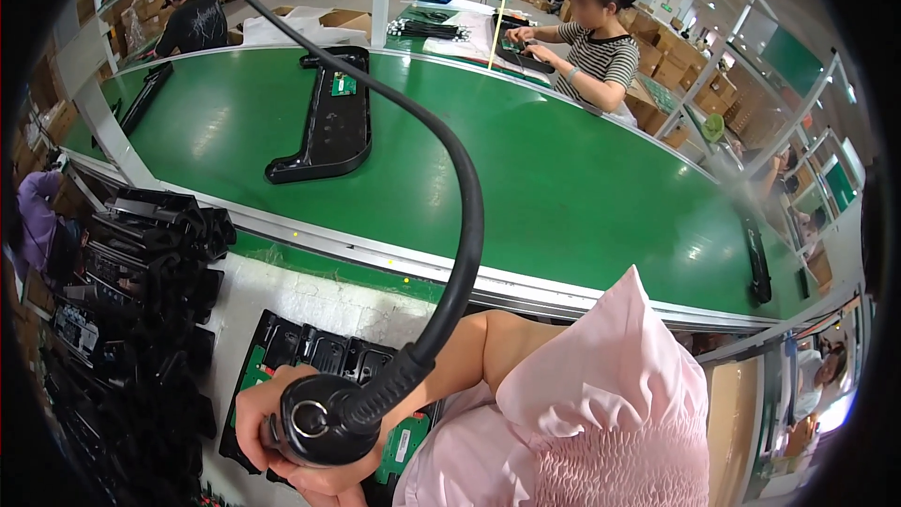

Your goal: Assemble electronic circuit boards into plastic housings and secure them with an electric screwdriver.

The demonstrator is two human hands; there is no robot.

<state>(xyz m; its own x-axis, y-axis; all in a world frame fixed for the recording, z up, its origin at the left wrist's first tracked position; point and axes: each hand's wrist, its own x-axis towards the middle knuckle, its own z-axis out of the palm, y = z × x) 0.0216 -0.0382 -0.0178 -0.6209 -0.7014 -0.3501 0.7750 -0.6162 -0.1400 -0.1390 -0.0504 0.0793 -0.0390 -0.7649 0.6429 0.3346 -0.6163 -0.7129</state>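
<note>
My right hand (260, 421) is closed around a black electric screwdriver (324, 424), seen from its top end with a metal hanging ring (310, 419). A thick black cable (469, 216) runs from the driver up past the top edge. Under the hand lies a black plastic housing (333, 354) holding green circuit boards (402, 449); the driver and hand hide its middle and the tool's tip. Skin at the lower edge, just below the driver, may belong to my left hand (328, 490); its fingers cannot be made out.
Black plastic housings (131, 319) are piled at the left of the white worktop (282, 286). Beyond runs a green conveyor belt (563, 197) with a metal edge, carrying a long black housing (333, 122) with a small green board. Across it, a co-worker (601, 47) handles a dark part.
</note>
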